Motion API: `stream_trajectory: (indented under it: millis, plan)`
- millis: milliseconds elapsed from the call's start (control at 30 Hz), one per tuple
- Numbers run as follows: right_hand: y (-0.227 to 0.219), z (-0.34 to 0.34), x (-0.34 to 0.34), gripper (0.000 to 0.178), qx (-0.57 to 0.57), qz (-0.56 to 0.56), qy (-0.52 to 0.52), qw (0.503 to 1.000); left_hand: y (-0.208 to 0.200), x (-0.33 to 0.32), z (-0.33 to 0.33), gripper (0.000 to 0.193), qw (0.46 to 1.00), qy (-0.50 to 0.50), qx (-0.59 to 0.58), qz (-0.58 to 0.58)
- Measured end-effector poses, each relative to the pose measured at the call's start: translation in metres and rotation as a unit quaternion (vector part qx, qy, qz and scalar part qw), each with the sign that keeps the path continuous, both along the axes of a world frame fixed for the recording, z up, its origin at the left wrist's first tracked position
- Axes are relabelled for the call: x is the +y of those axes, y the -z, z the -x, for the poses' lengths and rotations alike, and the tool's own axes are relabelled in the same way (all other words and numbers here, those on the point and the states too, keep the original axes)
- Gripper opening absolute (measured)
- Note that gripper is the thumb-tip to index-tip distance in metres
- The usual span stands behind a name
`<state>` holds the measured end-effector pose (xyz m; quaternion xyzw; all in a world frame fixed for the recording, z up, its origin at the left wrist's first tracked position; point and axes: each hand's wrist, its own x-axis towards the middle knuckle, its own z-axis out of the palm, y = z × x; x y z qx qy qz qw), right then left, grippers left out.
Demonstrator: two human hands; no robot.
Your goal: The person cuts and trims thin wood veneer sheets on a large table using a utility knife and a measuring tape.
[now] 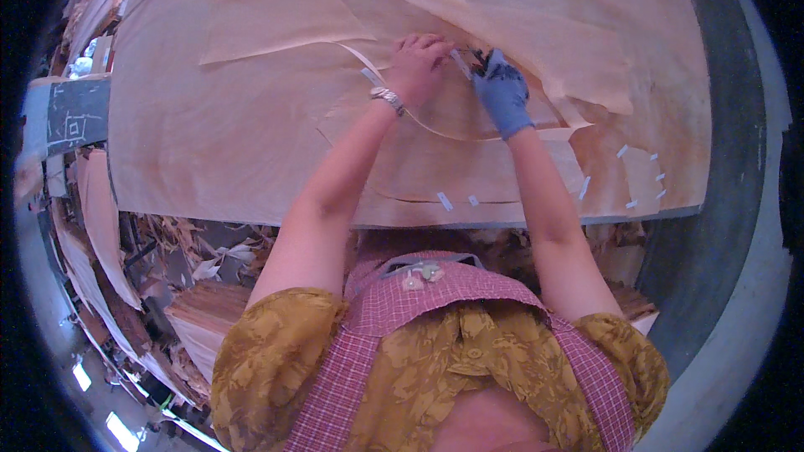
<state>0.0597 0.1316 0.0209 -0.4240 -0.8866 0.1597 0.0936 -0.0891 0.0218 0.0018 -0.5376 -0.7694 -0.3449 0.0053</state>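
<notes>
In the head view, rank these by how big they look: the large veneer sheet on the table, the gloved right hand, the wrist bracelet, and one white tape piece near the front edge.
1. Veneer sheet
2. Right hand
3. Bracelet
4. Tape piece, close to the bracelet in size, so that order is unsure.

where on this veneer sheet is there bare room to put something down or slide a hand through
Freest is the left half of the big veneer sheet, between its left edge and the left hand. A smaller patch lies along the near edge, left of the tape strips. It is crowded around both hands, where the gloved right hand meets the loose torn veneer piece, and among the tape bits at right.
</notes>
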Motion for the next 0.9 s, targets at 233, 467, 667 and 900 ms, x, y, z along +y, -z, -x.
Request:
stream_trajectory:
  millis: [233,467,667,900]
  plan:
    - [-0.019,-0.206,0.015,0.028,0.118,-0.07,0.108,0.985,0.026,-0.18,0.081,0.047,0.949,-0.308,0.064,0.039]
    - [0.049,-0.336,0.074,0.043,-0.056,-0.16,0.106,0.98,0.05,-0.278,0.127,0.061,0.871,-0.402,0.141,0.243]
    - [0.053,-0.364,0.063,0.042,-0.077,-0.17,0.065,0.98,0.036,-0.288,0.111,0.065,0.86,-0.409,0.121,0.278]
    - [0.046,-0.424,0.031,0.047,-0.103,-0.125,0.083,0.983,0.024,-0.31,0.026,0.067,0.864,-0.404,0.069,0.294]
